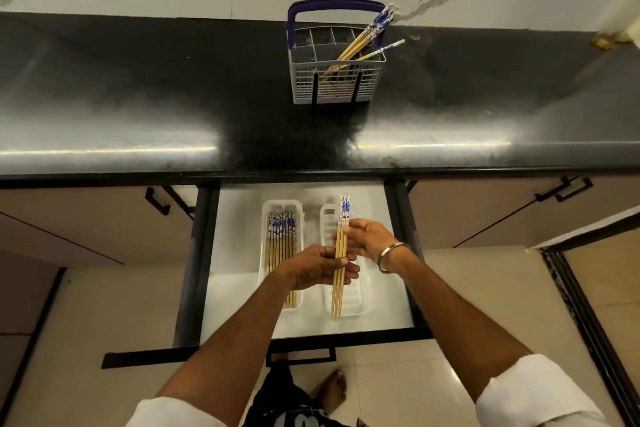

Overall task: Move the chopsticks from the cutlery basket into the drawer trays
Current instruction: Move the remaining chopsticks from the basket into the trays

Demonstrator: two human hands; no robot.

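While a handful of chopsticks (360, 45) waits up in the cutlery basket (336, 80) on the far counter (138, 97), the action is down at the open drawer (242, 288). The left hand (311, 270) is closed around the middle of a small bunch of chopsticks (341, 253), and the right hand (367, 239) rests loosely against the same bunch with fingers mostly open, steadying rather than clamping. The bunch hangs lengthwise right over the right tray (346, 302), which looks otherwise bare. The left tray (280, 253), just beside it, already holds a neat row. So this is the placing step, I'd say. Next up: lower the bunch flat into the right tray, patterned ends far like the others, let go, then reach back for the rest.
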